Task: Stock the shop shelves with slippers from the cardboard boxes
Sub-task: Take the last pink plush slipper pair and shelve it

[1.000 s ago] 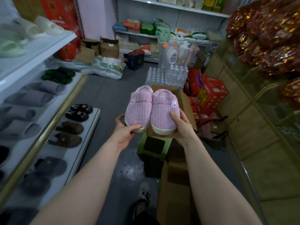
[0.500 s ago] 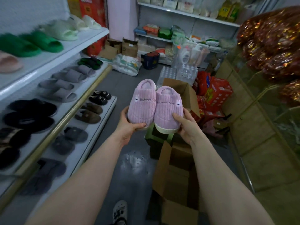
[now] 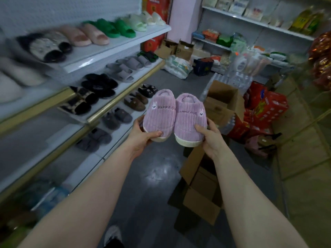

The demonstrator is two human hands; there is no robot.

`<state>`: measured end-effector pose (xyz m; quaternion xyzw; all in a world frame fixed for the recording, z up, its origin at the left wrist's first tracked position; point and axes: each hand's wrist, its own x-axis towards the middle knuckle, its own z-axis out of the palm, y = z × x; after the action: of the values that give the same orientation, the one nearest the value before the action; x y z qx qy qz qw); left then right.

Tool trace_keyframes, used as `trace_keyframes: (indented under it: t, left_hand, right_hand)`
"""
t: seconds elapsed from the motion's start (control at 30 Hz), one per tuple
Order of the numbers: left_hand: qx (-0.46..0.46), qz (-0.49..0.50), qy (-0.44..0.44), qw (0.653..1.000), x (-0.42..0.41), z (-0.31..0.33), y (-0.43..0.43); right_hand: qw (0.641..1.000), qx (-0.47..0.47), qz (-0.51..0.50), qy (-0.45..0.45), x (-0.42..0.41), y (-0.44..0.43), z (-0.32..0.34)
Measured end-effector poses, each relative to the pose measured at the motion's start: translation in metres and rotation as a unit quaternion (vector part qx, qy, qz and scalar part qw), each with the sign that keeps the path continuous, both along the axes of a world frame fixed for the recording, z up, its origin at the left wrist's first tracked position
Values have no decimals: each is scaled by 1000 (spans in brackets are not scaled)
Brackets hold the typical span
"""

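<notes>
The shelves (image 3: 114, 49) run along the left, already carrying pairs: pink slippers (image 3: 86, 36) and green slippers (image 3: 114, 30) on the top tier, black fluffy slippers (image 3: 100, 85) and grey slides (image 3: 125, 68) on the tier below, brown slippers (image 3: 136, 102) lower down. The nearest stretch is blurred.

Just right of the lower tiers, over the grey floor (image 3: 157, 176), the left grip (image 3: 141, 135) holds the left slipper (image 3: 159, 113) by its toe end, thumb curled over the lilac ribbed upper and fingers under the white sole. The right slipper (image 3: 189, 119) sits close beside it, toe toward the person too. The right grip (image 3: 209, 138) clasps it the same way, thumb on top and fingers beneath. Both slippers are in the air, level with each other, on no shelf.

Behind the right slipper stands the far cardboard box (image 3: 222, 99), open. The near cardboard box (image 3: 200, 199) lies open on the floor under the right forearm. Red packs (image 3: 265, 111) are stacked further right.
</notes>
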<state>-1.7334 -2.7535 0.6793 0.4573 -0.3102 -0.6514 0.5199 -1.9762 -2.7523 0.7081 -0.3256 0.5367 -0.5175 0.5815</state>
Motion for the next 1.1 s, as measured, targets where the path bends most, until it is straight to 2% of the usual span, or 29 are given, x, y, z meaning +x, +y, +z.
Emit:
trace_keyframes:
  t: [0.33,0.67,0.9,1.1]
  left_hand:
    - [-48,67,-25,996,142,16,143]
    - [-82,181,-76,977,309,38,307]
    - [-56,273,-77,957,415,25,401]
    - [-51,306,-58,949,476,20,449]
  right_hand:
    - [994,-23,105,-18,145,90,12]
    - [968,-54,246,-8,341,211,32]
    - [954,-62,290,-43,457,280,22]
    - [928,-58,366,-27,523,302,21]
